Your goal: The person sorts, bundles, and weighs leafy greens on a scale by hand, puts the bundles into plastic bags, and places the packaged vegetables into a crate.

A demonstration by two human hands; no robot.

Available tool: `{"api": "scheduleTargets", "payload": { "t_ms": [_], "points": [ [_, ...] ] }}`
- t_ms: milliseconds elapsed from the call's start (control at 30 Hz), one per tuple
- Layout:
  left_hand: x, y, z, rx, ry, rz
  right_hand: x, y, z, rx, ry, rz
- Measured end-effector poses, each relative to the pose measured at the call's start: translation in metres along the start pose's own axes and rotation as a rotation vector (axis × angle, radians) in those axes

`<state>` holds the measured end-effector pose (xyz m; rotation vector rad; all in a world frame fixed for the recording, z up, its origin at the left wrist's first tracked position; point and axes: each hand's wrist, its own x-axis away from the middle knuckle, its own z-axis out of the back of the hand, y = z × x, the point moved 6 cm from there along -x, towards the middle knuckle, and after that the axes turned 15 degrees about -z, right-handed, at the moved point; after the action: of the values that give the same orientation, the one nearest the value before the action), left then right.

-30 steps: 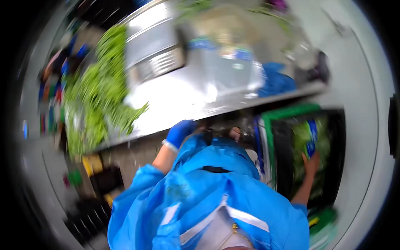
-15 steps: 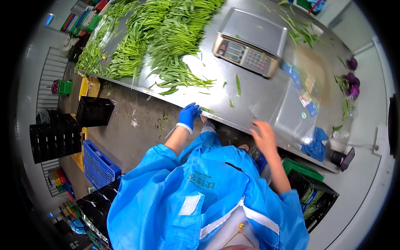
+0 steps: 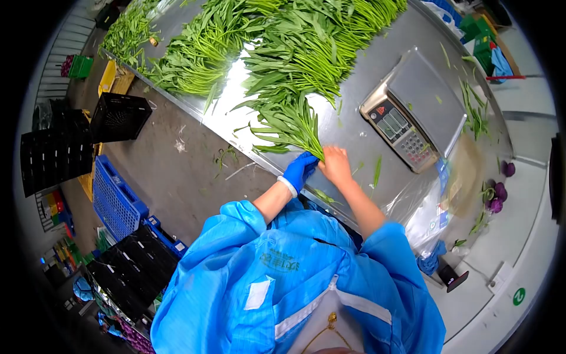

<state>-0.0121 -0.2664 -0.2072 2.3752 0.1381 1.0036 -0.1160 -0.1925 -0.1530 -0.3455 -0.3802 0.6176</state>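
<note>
My left hand [image 3: 299, 171], in a blue glove, is closed at the stem end of a bunch of leafy greens [image 3: 295, 125] near the table's front edge. Bare and pressed together, the fingers of my right hand [image 3: 336, 165] meet the same stems just beside the glove. The bunch's leaves spread over the metal table [image 3: 354, 138], touching a long row of more greens [image 3: 306, 50] behind. To the right of my hands sits a scale [image 3: 413, 112] with a keypad.
Clear plastic bags [image 3: 421, 206] lie at the table's right, near purple vegetables [image 3: 499, 192] and a blue cloth [image 3: 432, 258]. On the floor to the left are a black crate [image 3: 119, 116], a blue crate [image 3: 115, 197] and stacked black crates [image 3: 56, 150].
The view has turned, shifting the scale rightward. My right hand has come from the right over to my left hand, and both have closed on the stems of a bunch.
</note>
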Motion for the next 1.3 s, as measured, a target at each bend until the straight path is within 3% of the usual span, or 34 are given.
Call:
{"api": "scheduleTargets", "payload": {
  "t_ms": [33,133,167,200,300,433,567,633,667,733,833,1000,1100,1167,1300],
  "points": [
    [0.005,0.008,-0.003,0.017,-0.022,0.006,-0.001,-0.001,0.0,-0.001,-0.043,-0.009],
    [0.02,0.009,0.004,0.162,-0.021,0.06,-0.005,0.001,0.002,-0.423,-0.197,-0.201],
    [0.021,0.002,0.009,0.207,-0.021,0.107,-0.003,-0.011,0.008,-0.378,-0.216,-0.152],
    [0.019,-0.005,0.005,0.346,-0.158,0.142,-0.001,-0.03,0.021,-0.335,-0.235,-0.104],
    [0.026,0.045,-0.03,0.249,-0.227,0.01,-0.002,-0.078,0.052,-0.167,-0.261,0.085],
    [0.034,0.114,-0.044,-0.105,-0.358,-0.279,-0.011,-0.103,0.086,-0.234,-0.183,0.242],
    [0.054,0.24,-0.074,-0.49,-0.162,-0.908,-0.036,-0.092,0.104,-0.313,-0.358,0.167],
    [0.043,0.264,-0.067,0.027,-0.148,-0.895,-0.064,-0.075,0.108,-0.199,-0.32,0.14],
    [0.03,0.271,-0.062,0.071,-0.07,-0.861,-0.084,-0.072,0.122,-0.199,-0.216,0.131],
    [-0.01,0.247,-0.037,0.221,-0.02,-0.716,-0.135,-0.052,0.136,-0.483,-0.128,-0.047],
    [-0.047,0.197,-0.023,0.453,0.033,-0.48,-0.203,-0.035,0.161,-0.452,0.156,-0.252],
    [-0.063,0.185,-0.058,0.355,-0.003,-0.436,-0.27,-0.006,0.145,-0.249,0.352,-0.228],
    [-0.074,0.209,-0.08,0.289,-0.022,-0.482,-0.271,0.02,0.152,-0.617,0.36,-0.371],
    [-0.082,0.215,-0.082,0.158,-0.014,-0.507,-0.268,0.03,0.158,-1.153,0.255,-0.44],
    [-0.098,0.205,-0.087,0.11,0.02,-0.494,-0.248,0.031,0.243,-1.242,0.64,-0.303]
  ]
}}
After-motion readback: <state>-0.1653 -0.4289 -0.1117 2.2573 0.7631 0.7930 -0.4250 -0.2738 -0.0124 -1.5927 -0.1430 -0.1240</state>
